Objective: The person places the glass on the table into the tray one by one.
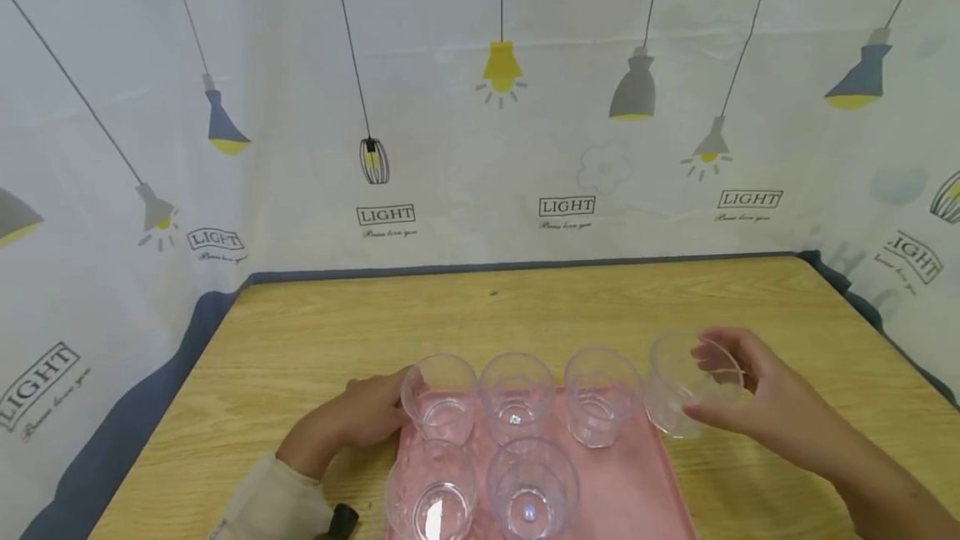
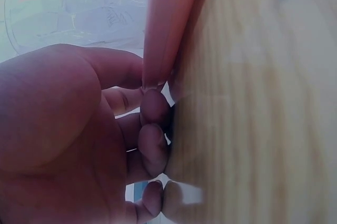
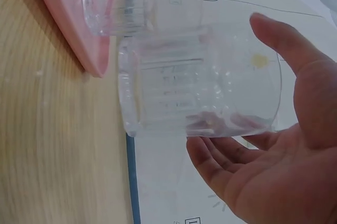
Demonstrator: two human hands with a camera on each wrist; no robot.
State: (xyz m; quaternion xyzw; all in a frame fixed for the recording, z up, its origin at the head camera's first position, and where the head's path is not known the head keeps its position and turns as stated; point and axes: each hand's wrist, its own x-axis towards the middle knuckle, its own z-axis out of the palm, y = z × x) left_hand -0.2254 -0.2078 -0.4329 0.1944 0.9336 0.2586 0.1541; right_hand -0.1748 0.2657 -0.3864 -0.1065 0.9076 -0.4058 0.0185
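Note:
My right hand (image 1: 750, 386) holds a clear plastic cup (image 1: 678, 398) beside the tray's back right corner. In the right wrist view, the thumb is near the rim and the curled fingers (image 3: 216, 161) lie along the side of this ribbed cup (image 3: 168, 87). My left hand (image 1: 367, 411) grips the left edge of the pink tray (image 1: 630, 490). Seen from the left wrist, its curled fingertips (image 2: 155, 105) meet the tray's edge (image 2: 171, 29) close to the tabletop. Three clear cups (image 1: 517, 394) stand in a back row on the tray, with two more (image 1: 532, 486) in front.
The tray lies on a wood-grain table (image 1: 360, 307). Behind and around the table hangs a white cloth (image 1: 465, 140) printed with lamps. A dark object (image 1: 342, 521) shows near the left sleeve (image 1: 273, 502).

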